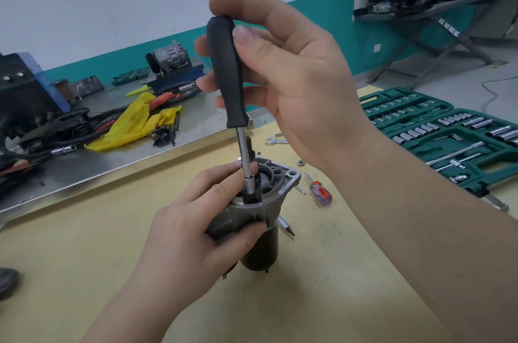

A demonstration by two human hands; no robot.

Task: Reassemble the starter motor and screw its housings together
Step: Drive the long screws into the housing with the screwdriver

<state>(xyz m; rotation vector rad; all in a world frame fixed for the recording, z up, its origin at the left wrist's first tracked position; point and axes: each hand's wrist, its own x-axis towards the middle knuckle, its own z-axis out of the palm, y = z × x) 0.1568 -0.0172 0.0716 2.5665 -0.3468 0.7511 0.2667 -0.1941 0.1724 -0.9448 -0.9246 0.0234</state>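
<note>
Now green case (pixel 473 143) open w/ sockets (pixel 414 133); R hand (pixel 294 96) on nut driver (pixel 227 76).

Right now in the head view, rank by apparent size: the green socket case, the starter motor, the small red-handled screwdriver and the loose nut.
1. green socket case
2. starter motor, nearer the camera, so unsure
3. red-handled screwdriver
4. loose nut

I see the starter motor (pixel 253 219) standing upright on the yellow-tan table (pixel 84 258), grey cast housing uppermost over its dark cylindrical body, with the black-handled nut driver (pixel 225 73) seated nearly vertically in its top.
</note>
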